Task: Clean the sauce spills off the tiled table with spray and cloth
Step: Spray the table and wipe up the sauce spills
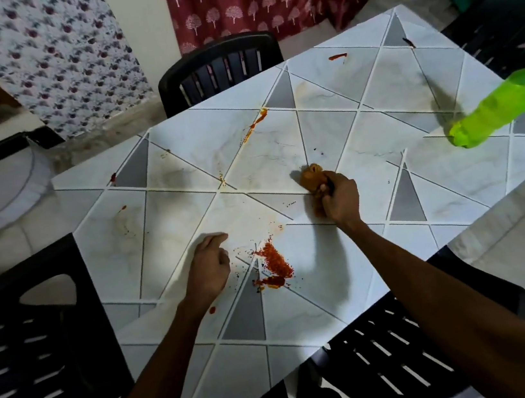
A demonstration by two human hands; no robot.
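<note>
We had the crumpled orange-brown cloth (312, 176) bunched in our right hand (339, 200), fingers curled tight round it, pressing it to the grey-and-white tiled table (184, 182) near its middle. Nearer us lay the large grainy red sauce spill (273, 264), just beside our left hand (210, 267), which rested on the tiles with fingers loosely curled, gripping nothing. An orange sauce streak (258, 121) and a small red smear (337, 56) marked the far tiles. A bright green plastic bottle (498, 108) showed tilted and blurred at the right edge. Black slatted plastic chairs (219, 66) stood round the table.
</note>
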